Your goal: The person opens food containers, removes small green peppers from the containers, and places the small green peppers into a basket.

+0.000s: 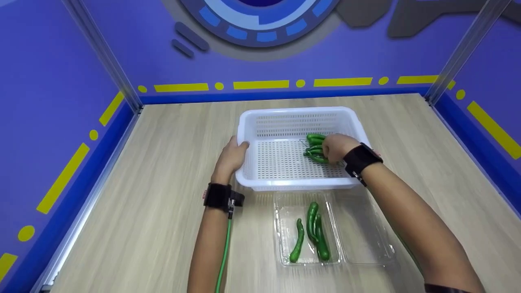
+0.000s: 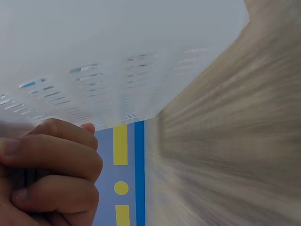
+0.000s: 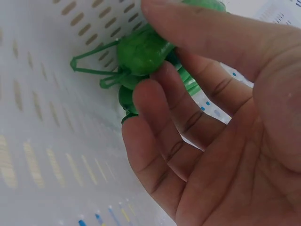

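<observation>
A white perforated plastic basket [image 1: 281, 184] stands on the table. My left hand [image 1: 233, 156] grips its left rim, thumb over the edge; in the left wrist view the fingers [image 2: 61, 155] curl beneath the rim. My right hand [image 1: 340, 147] reaches into the basket's right side. In the right wrist view, its thumb and fingers pinch a shiny green chili pepper [image 3: 141, 52] with a thin stem. Several more green chili peppers [image 1: 315, 156] lie by that hand, partly hidden by it. Nearer me, an opened clear plastic box [image 1: 281, 244] holds three green chili peppers [image 1: 298, 242].
The box's clear lid [image 1: 368, 244] lies folded out to the right, under my right forearm. Blue panels [image 1: 260, 69] with yellow marks wall the wooden table [image 1: 163, 195] at the back and sides. A green cable [image 1: 224, 260] runs along my left forearm.
</observation>
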`<state>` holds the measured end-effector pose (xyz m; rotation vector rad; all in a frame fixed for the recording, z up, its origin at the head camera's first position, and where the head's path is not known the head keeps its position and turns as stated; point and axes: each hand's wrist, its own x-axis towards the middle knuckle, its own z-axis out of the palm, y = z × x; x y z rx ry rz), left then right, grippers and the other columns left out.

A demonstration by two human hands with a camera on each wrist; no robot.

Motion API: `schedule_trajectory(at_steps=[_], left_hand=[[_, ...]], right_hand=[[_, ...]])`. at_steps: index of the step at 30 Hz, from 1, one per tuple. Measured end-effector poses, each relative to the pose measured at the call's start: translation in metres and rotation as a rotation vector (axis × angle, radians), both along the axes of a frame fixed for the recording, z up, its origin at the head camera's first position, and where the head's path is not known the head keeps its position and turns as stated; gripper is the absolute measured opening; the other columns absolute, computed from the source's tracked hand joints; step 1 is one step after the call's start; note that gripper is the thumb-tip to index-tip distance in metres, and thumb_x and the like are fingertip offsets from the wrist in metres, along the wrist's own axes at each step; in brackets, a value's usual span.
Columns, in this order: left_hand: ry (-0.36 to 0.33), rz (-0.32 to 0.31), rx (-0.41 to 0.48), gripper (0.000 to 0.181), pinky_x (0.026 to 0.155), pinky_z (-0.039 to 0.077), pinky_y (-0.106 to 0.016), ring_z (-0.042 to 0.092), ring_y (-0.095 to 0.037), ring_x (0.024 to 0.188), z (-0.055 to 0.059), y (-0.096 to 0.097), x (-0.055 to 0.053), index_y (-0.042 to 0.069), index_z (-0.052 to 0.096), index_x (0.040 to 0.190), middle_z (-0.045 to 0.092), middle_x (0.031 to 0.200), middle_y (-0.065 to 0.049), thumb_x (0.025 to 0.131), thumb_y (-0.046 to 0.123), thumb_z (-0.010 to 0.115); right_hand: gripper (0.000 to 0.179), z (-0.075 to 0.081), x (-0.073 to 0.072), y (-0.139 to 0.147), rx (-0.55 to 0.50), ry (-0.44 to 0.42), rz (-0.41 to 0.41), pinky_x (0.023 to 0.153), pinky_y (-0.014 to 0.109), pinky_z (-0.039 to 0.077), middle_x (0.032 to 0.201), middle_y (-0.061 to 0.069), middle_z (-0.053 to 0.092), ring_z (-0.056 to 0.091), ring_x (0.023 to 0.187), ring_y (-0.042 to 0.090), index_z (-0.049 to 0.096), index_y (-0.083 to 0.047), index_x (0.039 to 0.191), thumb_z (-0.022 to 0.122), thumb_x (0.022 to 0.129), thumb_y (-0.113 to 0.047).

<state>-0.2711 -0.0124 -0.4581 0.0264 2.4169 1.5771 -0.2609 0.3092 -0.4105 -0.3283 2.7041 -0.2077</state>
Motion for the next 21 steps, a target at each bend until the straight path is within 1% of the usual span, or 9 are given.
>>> schedule_trajectory(at_steps=[7, 11, 17, 21], left_hand=[[0.0, 0.011, -0.019, 0.054, 0.083, 0.057, -0.039, 0.067, -0.031, 0.111, 0.0002, 0.0007, 0.0003, 0.015, 0.034, 0.156, 0.062, 0.131, -0.017, 0.106, 0.036, 0.04], [0.003, 0.013, -0.026, 0.055, 0.083, 0.056, -0.039, 0.067, -0.031, 0.11, 0.0001, 0.0004, 0.0002, 0.014, 0.034, 0.155, 0.063, 0.13, -0.017, 0.106, 0.037, 0.041], [0.013, 0.008, -0.022, 0.055, 0.084, 0.057, -0.04, 0.067, -0.031, 0.111, 0.0002, 0.0002, 0.0003, 0.014, 0.034, 0.156, 0.062, 0.133, -0.017, 0.106, 0.036, 0.041], [0.006, 0.001, -0.007, 0.056, 0.084, 0.057, -0.041, 0.067, -0.032, 0.112, 0.0008, -0.0002, 0.0005, 0.014, 0.033, 0.157, 0.062, 0.134, -0.018, 0.106, 0.035, 0.04]], right_hand=[[0.044, -0.0005, 0.002, -0.0012, 0.032, 0.015, -0.019, 0.05, 0.028, 0.017, 0.056, -0.004, 0.023, 0.017, 0.054, 0.013, 0.034, -0.02, 0.051, 0.056, 0.071, 0.013], [0.045, -0.0005, 0.0016, -0.0014, 0.033, 0.007, -0.028, 0.05, 0.028, 0.016, 0.056, -0.004, 0.02, 0.014, 0.053, 0.013, 0.032, -0.02, 0.05, 0.055, 0.069, 0.013], [0.045, -0.0007, 0.0011, -0.0012, 0.033, -0.011, -0.039, 0.049, 0.027, 0.016, 0.056, -0.004, 0.02, 0.014, 0.053, 0.013, 0.032, -0.019, 0.051, 0.056, 0.071, 0.012], [0.044, 0.0008, 0.0014, -0.0019, 0.056, -0.008, -0.035, 0.048, 0.027, 0.018, 0.055, -0.005, 0.023, 0.018, 0.051, 0.012, 0.034, -0.019, 0.05, 0.058, 0.071, 0.011]])
